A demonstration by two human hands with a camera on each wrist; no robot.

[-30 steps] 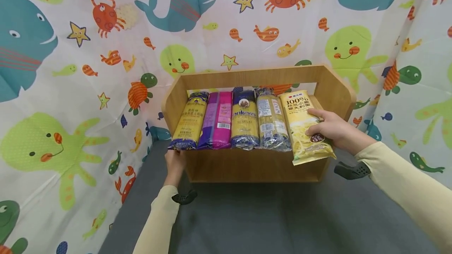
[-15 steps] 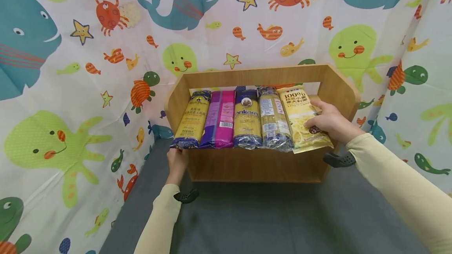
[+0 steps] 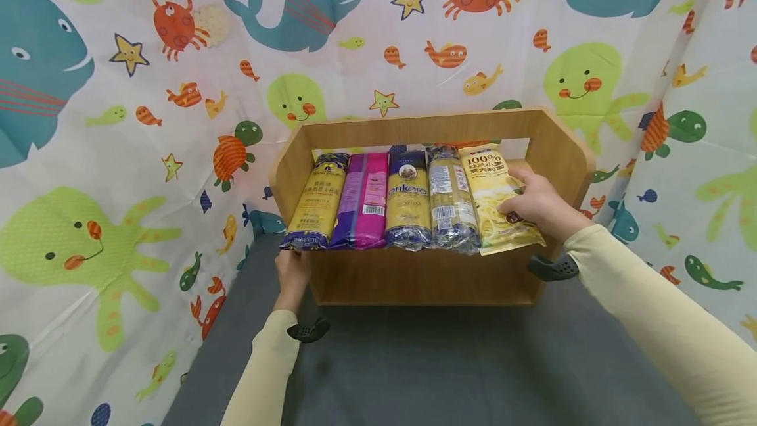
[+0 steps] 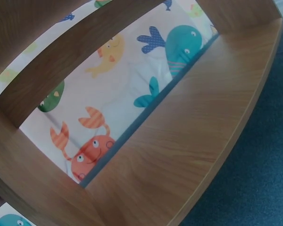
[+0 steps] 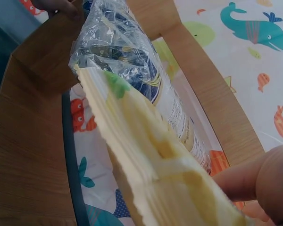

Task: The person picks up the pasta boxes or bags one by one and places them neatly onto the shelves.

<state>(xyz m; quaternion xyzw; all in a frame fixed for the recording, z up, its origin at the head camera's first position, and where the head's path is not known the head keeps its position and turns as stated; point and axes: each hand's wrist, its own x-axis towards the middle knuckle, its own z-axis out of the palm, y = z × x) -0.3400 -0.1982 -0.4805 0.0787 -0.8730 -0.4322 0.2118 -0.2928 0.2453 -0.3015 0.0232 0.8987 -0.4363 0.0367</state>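
Note:
My right hand (image 3: 539,202) holds a pale yellow pasta packet (image 3: 493,196) by its right side, thumb over its front. This packet lies at the right end of a row on the upper board of a small wooden shelf (image 3: 422,281). Its crimped end (image 5: 115,136) rises close beside a clear-wrapped pasta pack (image 5: 113,52) in the right wrist view. My left hand (image 3: 292,275) grips the shelf's left side, just below a yellow and blue spaghetti pack (image 3: 317,206); its fingertips are mostly hidden behind the wood.
Between the end packs lie a pink and purple pack (image 3: 361,202), a yellow and blue pack (image 3: 409,199) and a clear-wrapped pack. The shelf's lower compartment (image 4: 165,150) has an open back. A grey surface (image 3: 414,360) lies under the shelf; a patterned curtain (image 3: 384,51) hangs behind.
My right hand has moved the pale yellow packet left and farther back onto the shelf, up to the clear-wrapped pack. My left hand has stayed at the shelf's side.

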